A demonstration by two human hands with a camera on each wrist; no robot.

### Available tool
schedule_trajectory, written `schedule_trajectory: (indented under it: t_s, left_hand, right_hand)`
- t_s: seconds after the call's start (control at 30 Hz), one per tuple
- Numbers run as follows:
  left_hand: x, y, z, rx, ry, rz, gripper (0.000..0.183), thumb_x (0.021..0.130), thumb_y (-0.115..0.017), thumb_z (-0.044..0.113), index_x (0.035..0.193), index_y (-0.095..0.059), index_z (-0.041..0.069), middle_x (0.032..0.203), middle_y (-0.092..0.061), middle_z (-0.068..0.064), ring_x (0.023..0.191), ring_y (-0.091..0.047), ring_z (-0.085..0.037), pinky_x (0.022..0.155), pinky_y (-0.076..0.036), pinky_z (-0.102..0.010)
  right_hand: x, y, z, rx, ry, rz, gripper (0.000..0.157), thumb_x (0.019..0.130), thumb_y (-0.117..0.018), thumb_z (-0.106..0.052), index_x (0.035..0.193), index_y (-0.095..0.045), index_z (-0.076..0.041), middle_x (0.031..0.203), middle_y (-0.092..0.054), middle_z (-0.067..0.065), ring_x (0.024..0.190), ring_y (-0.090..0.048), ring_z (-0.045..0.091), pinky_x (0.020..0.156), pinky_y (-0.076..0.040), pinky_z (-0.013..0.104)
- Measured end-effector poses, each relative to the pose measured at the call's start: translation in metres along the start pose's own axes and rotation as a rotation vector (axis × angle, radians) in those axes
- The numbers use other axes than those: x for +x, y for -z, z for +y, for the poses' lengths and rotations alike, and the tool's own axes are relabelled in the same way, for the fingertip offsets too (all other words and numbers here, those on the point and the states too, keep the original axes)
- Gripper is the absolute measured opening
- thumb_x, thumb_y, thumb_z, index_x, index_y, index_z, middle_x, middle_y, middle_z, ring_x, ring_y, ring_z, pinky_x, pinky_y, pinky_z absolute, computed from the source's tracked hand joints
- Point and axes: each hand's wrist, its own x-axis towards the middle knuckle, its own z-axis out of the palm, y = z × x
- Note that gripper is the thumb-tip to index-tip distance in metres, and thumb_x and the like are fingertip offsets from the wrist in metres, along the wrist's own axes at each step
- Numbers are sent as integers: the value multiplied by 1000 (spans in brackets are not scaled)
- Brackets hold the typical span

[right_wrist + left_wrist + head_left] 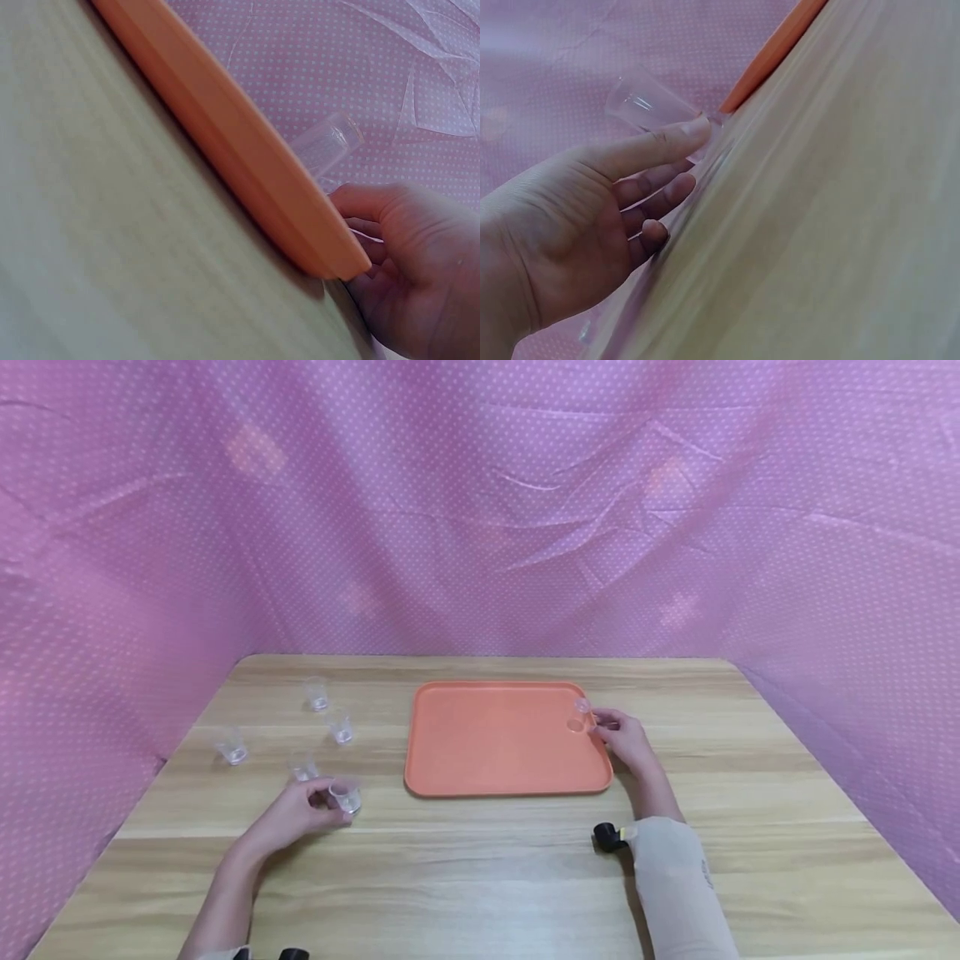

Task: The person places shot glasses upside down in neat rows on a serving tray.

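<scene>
On the left of the table, my left hand point(303, 812) pinches a small clear plastic cup point(347, 797) between thumb and fingers. The left wrist view shows the thumb across that cup point(649, 105). My right hand point(626, 743) is at the tray's right edge, its fingertips close beside another clear cup point(581, 706). This cup seems to stand rim down on the orange tray point(510, 735). In the right wrist view the tray's rim hides the lower part of the cup point(328, 142); whether the fingertips touch it is hard to tell.
Several more clear cups stand on the left of the wooden table point(480, 877): one cup point(303, 768) just behind my left hand, others point(341, 728) point(232, 747) farther off. A pink dotted curtain point(480, 527) hangs behind the table and at its sides.
</scene>
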Motion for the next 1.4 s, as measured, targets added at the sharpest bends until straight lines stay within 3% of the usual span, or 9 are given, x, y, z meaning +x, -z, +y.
schedule_trajectory:
  t_s: [0.17,0.37,0.73,0.83,0.9,1.03,1.4]
  left_hand:
    - [7,-3,10,32,23,6,42,62,-70,25,100,-56,13,75,-54,-3,71,-50,-19,60,-42,-28]
    - [26,-4,33,73,34,-3,36,65,-68,24,98,-56,16,80,-55,0,74,-50,-18,64,-41,-31]
    - [67,-18,76,-26,-29,-37,28,68,-65,13,95,-57,13,83,-54,-5,78,-46,-20,68,-38,-33]
    - [79,-23,78,-22,-59,-30,29,67,-64,9,95,-57,9,83,-54,-7,77,-46,-21,65,-39,-32]
    - [90,-27,70,-22,-91,-33,29,68,-64,11,96,-57,8,82,-54,-6,76,-46,-20,63,-40,-30]
    - [105,-34,70,-8,-128,-33,29,68,-65,15,95,-57,7,80,-54,-8,75,-48,-20,63,-41,-30]
    - [139,-55,82,28,-149,-49,24,66,-67,13,88,-60,10,77,-55,-2,74,-49,-17,65,-41,-28]
  right_hand:
    - [0,-2,0,-9,29,5,34,75,-55,-8,107,-51,-1,97,-53,15,87,-49,25,72,-41,32]
    - [0,-2,0,2,19,4,33,75,-55,-8,107,-50,-2,97,-53,15,87,-49,24,71,-41,32]
    - [1,-2,2,-3,10,-3,34,75,-55,-9,108,-50,-2,97,-53,15,87,-48,25,72,-40,33]
    - [0,-3,2,-9,-5,-11,34,76,-55,-9,109,-49,-3,99,-52,15,88,-47,25,73,-40,34]
    - [-1,-4,1,-6,-17,-17,34,76,-54,-9,110,-49,-3,100,-52,15,88,-47,25,73,-40,34]
    - [-2,-4,2,4,-28,-24,34,77,-54,-8,110,-49,-3,100,-51,15,89,-47,25,73,-40,33]
    - [2,-3,0,-3,-29,-1,34,76,-55,-10,109,-50,-4,98,-52,14,87,-48,24,72,-40,33]
